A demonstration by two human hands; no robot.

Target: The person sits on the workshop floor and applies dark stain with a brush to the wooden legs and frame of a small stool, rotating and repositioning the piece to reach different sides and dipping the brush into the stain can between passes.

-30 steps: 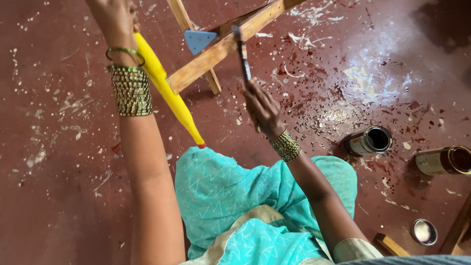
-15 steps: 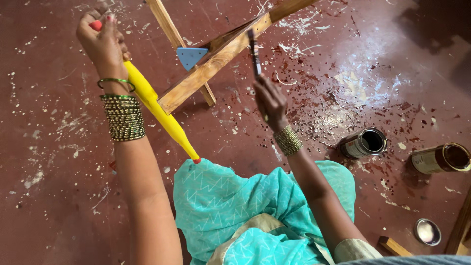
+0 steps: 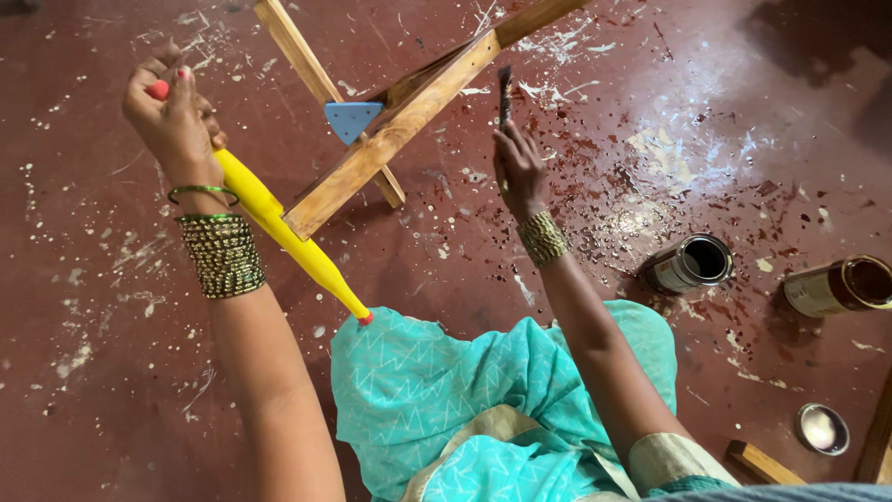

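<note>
My left hand (image 3: pixel 172 116) is raised at the upper left, fingers closed around the top of a long yellow stick with red tips (image 3: pixel 279 232) that slants down toward my lap. A wooden frame of crossed bars (image 3: pixel 390 139) with a blue triangular corner plate (image 3: pixel 351 119) leans on that stick. My right hand (image 3: pixel 518 172) holds a thin dark paintbrush (image 3: pixel 505 93) upright, its tip just right of the frame's long bar. Both wrists carry stacked bangles. My knees in turquoise cloth (image 3: pixel 483 400) fill the bottom middle.
The red-brown floor (image 3: pixel 111 372) is spattered with white and dark paint. An open tin (image 3: pixel 689 264) lies on its side at the right, a second open can (image 3: pixel 841 286) farther right. A round lid (image 3: pixel 822 428) and a wood block (image 3: pixel 762 462) sit at the lower right.
The view has drifted, so both hands and the frame sit lower and more central. My right hand has kept the brush raised near the long bar. The left grip is unchanged.
</note>
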